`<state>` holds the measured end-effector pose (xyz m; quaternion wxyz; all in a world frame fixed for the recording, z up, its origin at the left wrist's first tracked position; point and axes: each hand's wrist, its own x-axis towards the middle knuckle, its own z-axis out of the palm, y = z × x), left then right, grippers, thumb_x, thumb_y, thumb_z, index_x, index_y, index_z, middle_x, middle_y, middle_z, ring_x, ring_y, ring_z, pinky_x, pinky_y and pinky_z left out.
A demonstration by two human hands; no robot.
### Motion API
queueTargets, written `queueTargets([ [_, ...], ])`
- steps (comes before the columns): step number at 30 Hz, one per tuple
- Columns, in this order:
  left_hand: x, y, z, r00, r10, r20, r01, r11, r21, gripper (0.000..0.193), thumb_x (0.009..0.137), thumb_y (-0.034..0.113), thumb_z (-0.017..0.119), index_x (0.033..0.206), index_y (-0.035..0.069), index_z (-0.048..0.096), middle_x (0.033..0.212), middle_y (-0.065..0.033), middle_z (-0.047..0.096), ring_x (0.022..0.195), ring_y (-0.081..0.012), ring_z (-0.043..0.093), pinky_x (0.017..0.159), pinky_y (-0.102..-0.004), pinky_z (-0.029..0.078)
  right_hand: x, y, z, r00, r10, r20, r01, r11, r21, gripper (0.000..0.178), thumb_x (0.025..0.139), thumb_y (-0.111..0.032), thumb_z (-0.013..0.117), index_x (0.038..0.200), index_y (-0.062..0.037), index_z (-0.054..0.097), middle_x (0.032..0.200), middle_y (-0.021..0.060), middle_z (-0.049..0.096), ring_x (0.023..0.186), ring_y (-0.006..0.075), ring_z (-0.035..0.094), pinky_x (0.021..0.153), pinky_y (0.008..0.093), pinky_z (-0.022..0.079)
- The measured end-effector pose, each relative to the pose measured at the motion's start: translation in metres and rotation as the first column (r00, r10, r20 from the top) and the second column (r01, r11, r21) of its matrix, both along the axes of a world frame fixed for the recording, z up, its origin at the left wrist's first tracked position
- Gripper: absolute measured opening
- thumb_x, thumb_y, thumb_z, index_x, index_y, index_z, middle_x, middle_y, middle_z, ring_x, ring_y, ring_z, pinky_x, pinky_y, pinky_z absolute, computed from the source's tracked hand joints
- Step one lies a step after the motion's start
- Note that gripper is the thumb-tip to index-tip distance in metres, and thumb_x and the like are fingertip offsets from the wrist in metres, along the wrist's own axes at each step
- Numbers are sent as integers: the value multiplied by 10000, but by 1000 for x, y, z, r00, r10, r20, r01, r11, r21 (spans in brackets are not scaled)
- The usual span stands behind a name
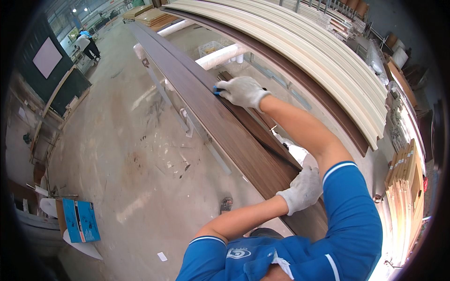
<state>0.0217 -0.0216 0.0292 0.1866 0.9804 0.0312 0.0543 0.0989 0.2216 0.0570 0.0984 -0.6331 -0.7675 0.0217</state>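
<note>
A long dark-brown board [234, 133] with a wood-grain look stretches from near my body toward the far left, raised off the floor on supports. My right hand [243, 92], in a pale glove, is farther along the board, closed on a small blue object [217, 90] that it mostly hides. From there a narrow black strip [262, 140] runs along the board toward my left hand [303, 189]. This gloved hand rests at the board's right side close to my body, its fingers curled; what is in them is hidden.
To the right lies a stack of long cream profiles [300, 42] with a brown profile [328, 105] along its edge. White-wrapped crossbars [220, 57] carry the boards. A blue box [81, 220] stands at lower left. A person [87, 46] bends over far off.
</note>
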Motion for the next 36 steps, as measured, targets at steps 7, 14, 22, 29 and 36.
queueTargets([
  [7, 0, 14, -17, 988, -137, 74, 139, 990, -22, 236, 874, 179, 653, 1038, 42, 754, 1037, -130, 698, 998, -295, 654, 830, -419, 483, 13, 10, -7, 997, 77, 9, -77, 997, 5, 310, 1021, -338, 572, 1271, -195, 688, 865, 181, 734, 834, 386, 719, 785, 539, 534],
  [14, 4, 11, -24, 977, -191, 91, 193, 981, -12, 219, 822, 112, 660, 1016, 25, 709, 1044, -147, 667, 1010, -324, 638, 854, -424, 527, 28, -48, -10, 983, 180, 25, -181, 982, 52, 334, 1019, -297, 610, 1308, -136, 661, 790, 166, 710, 752, 377, 708, 691, 506, 535],
  [22, 2, 15, -21, 978, -181, 103, 186, 982, -45, 222, 801, 109, 675, 1001, 20, 707, 1033, -154, 674, 992, -332, 661, 872, -436, 530, 33, -101, -8, 985, 160, 60, -160, 987, 9, 340, 1016, -312, 619, 1315, -155, 655, 760, 159, 689, 698, 368, 698, 649, 499, 539],
  [29, 2, 14, -23, 976, -179, 128, 179, 984, 13, 222, 816, 97, 652, 1023, 33, 703, 1039, -136, 688, 1020, -312, 672, 911, -438, 520, 51, -178, -8, 975, 219, 36, -220, 975, 24, 366, 991, -321, 660, 1319, -158, 635, 732, 125, 664, 665, 340, 687, 597, 466, 534],
  [36, 1, 12, -20, 972, -202, 116, 202, 979, 17, 214, 794, 111, 659, 990, 33, 699, 990, -135, 686, 1010, -305, 670, 894, -444, 527, 62, -214, -5, 971, 239, 1, -239, 971, -24, 355, 987, -307, 668, 1310, -165, 636, 746, 113, 674, 689, 335, 696, 601, 464, 537],
])
